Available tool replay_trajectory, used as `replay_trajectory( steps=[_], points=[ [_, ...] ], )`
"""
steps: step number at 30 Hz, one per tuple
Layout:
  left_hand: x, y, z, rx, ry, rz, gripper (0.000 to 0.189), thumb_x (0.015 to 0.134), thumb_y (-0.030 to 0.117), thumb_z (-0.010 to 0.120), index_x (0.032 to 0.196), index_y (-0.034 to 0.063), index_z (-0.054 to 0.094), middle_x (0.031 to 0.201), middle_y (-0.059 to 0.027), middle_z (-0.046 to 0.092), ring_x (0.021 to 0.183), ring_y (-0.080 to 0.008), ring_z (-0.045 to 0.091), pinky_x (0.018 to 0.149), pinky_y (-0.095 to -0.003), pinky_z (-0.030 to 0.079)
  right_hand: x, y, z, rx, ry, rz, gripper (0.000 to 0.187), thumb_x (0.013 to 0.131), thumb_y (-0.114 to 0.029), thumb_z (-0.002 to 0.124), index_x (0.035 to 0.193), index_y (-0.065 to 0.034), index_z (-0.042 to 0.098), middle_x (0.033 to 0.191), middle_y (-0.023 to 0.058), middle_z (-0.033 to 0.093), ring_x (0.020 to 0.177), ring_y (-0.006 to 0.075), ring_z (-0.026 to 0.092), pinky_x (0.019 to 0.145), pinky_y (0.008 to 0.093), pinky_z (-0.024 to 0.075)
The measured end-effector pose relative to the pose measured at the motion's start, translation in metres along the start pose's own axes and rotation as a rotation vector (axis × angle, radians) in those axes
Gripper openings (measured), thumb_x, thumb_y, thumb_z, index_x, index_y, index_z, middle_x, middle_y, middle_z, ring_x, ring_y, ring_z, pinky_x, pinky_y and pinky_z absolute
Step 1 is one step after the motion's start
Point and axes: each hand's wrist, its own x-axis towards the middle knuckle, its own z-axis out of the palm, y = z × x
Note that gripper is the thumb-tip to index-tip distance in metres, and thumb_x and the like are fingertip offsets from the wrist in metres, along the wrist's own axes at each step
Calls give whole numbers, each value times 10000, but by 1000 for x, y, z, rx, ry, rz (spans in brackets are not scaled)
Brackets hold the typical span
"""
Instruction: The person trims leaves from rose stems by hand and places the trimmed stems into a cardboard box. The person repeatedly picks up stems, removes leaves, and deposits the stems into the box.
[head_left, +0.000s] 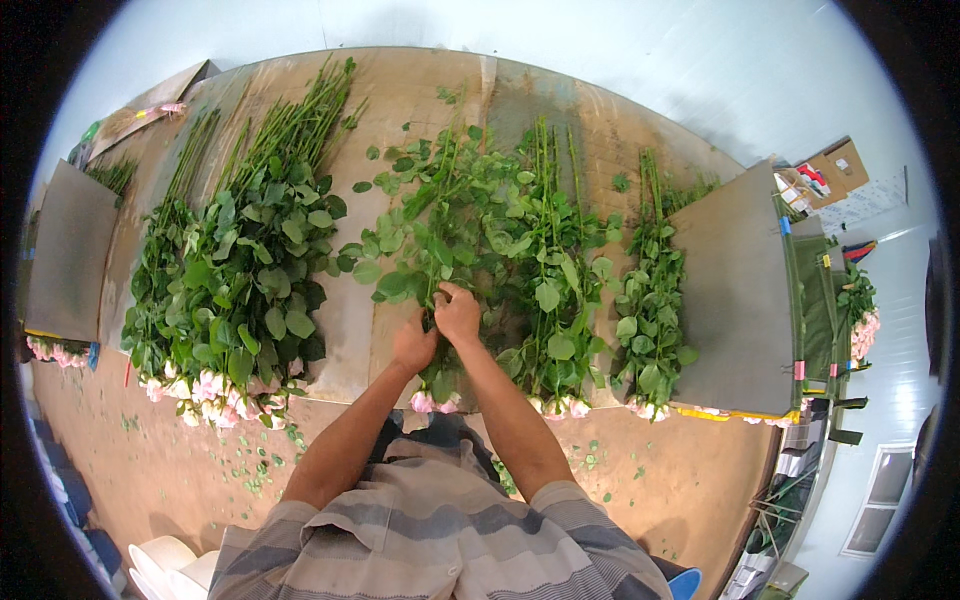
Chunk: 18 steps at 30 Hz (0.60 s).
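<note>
Pink roses (435, 401) lie before me with their blooms at the table's near edge and leafy stems (439, 225) pointing away. My left hand (415, 343) closes around these stems just above the blooms. Right beside it, slightly farther up, my right hand (458, 315) grips the same stems, thumb and forefinger close together among the leaves. The exact number of stems in my hands is hidden by foliage. To the right, touching leaves with them, is another group of leafy roses (556, 300).
A thick pile of pale pink roses (232, 262) covers the table's left part. A smaller bunch (651, 300) lies beside a grey upright panel (735, 300) at right; another panel (71, 255) stands at far left. Fallen leaves (255, 465) dot the floor near white chairs (169, 566).
</note>
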Motion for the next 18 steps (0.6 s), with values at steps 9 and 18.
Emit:
replay_trajectory(
  steps=[9,18],
  points=[
    [4,-19,28,-44,-10,91,491,830,217,564,1236,19,374,922,-305,625,846,-505,586,718,-571,459,-7,-26,-9,-104,-65,69,440,900,-316,577,1209,-3,583,1133,233,610,1012,394,600,861,482,497],
    [-8,8,18,-116,1,29,487,834,220,589,1262,45,437,1024,-272,624,967,-468,576,810,-506,456,-4,-33,-23,-113,-138,151,419,911,-275,566,1250,-29,564,1140,199,616,991,360,613,828,505,524]
  ],
)
